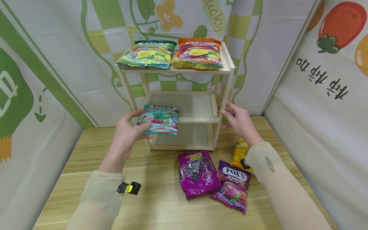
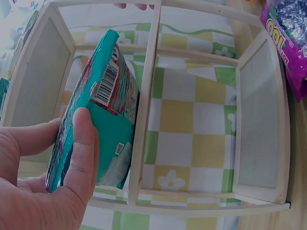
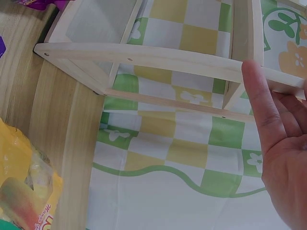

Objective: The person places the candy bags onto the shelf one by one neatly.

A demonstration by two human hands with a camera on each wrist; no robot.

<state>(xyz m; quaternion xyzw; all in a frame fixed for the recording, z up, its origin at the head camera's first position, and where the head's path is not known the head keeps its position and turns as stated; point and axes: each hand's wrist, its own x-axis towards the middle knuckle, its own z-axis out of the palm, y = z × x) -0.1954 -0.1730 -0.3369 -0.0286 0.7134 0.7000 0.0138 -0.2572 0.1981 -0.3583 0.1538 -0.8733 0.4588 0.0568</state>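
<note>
My left hand [image 1: 127, 131] grips a teal bag of FOX'S Mint Blossom candy [image 1: 162, 119], thumb on its front. The bag is at the middle level of a small wooden shelf rack [image 1: 198, 120], overlapping its left front. In the left wrist view the candy bag [image 2: 112, 129] is seen edge-on, its barcode showing, close to the rack's middle board. My right hand [image 1: 240, 121] holds the rack's right upright at about middle height. In the right wrist view one finger [image 3: 261, 100] lies along the wooden post [image 3: 187, 60] while others curl behind it.
On the rack's top shelf lie a green candy bag [image 1: 148, 54] and an orange one [image 1: 198, 54]. A purple grape candy bag [image 1: 198, 174], a FOX'S Berries bag [image 1: 233, 187] and a yellow bag [image 1: 240, 153] lie on the wooden table [image 1: 155, 191]. Printed curtains [image 1: 184, 19] stand behind and beside.
</note>
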